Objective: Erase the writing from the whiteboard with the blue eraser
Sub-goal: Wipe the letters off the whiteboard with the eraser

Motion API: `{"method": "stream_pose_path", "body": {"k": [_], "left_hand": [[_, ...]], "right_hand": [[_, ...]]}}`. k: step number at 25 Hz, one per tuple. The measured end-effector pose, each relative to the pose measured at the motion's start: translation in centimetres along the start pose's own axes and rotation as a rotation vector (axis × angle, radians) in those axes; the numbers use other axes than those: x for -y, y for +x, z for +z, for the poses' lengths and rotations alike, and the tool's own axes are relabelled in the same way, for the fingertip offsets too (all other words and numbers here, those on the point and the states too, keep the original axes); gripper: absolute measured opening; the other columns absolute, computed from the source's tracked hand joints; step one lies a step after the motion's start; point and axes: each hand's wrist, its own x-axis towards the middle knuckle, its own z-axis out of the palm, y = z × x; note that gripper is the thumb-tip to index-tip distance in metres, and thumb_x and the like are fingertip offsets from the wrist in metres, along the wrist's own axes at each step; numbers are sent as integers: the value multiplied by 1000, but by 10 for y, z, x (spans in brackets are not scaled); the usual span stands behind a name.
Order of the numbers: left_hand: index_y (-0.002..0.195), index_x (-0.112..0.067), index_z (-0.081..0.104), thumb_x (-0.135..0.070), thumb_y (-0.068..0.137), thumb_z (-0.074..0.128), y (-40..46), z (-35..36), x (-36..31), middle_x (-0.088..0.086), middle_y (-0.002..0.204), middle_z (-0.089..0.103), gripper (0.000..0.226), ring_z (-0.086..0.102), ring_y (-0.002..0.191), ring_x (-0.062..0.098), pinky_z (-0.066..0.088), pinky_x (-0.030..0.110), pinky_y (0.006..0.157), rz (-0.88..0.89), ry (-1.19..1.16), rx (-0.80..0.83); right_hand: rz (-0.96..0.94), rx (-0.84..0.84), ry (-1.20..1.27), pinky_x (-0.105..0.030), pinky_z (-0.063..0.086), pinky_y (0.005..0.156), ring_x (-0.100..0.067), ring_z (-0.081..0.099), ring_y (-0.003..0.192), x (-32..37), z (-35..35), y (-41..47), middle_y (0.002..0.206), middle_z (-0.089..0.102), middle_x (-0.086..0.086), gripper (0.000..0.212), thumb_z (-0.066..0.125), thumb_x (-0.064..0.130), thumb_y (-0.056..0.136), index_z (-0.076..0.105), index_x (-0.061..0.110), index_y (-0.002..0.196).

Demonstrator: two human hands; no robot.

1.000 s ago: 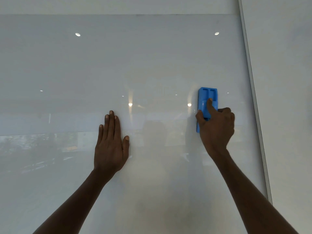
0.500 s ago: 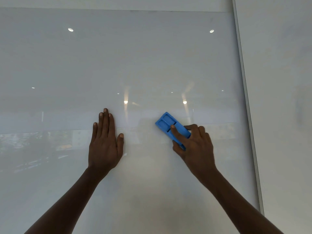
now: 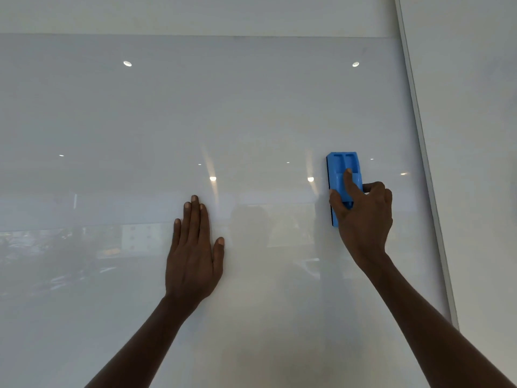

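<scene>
A glossy white whiteboard (image 3: 251,107) fills the view, and I see no writing on it, only reflections of lights and a room. The blue eraser (image 3: 342,169) stands upright against the board at the right, its dark felt side on the surface. My right hand (image 3: 363,217) grips its lower half, with the index finger stretched along the blue back. My left hand (image 3: 193,253) lies flat on the board at the centre, fingers together and pointing up, holding nothing.
The board's metal right edge (image 3: 425,163) runs slanting down a short way right of the eraser, with plain white wall (image 3: 470,135) beyond it. A band of wall (image 3: 195,12) shows above the board's top edge.
My right hand has swept the eraser from the centre, where it was tilted, up and to the right, where it stands upright again. My left hand has stayed flat on the board.
</scene>
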Motion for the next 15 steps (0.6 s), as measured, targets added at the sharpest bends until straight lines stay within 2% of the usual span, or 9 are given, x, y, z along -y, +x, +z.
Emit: {"method": "stream_pose_path", "body": {"k": [5, 11, 15], "left_hand": [[160, -1, 9, -41, 104, 28, 0, -3, 6, 14, 171, 3, 72, 0, 159, 24, 6, 36, 129, 4, -42, 17], [160, -1, 10, -43, 105, 28, -7, -8, 25, 15, 170, 4, 71, 0, 159, 23, 3, 31, 129, 48, -65, 26], [159, 1, 12, -42, 104, 30, -23, -18, 54, 16, 170, 6, 72, 1, 159, 24, 2, 30, 129, 51, -46, 33]], "right_hand": [[-28, -35, -27, -32, 39, 63, -29, 46, 94, 54, 24, 17, 97, 49, -15, 49, 61, 39, 90, 52, 23, 136], [-199, 91, -4, -39, 49, 69, -29, 44, 101, 130, 41, 9, 104, 50, -14, 52, 59, 37, 91, 48, 24, 139], [-410, 149, 29, -42, 49, 69, -32, 48, 92, 172, 51, -34, 101, 53, -17, 52, 64, 31, 86, 51, 20, 136]]}}
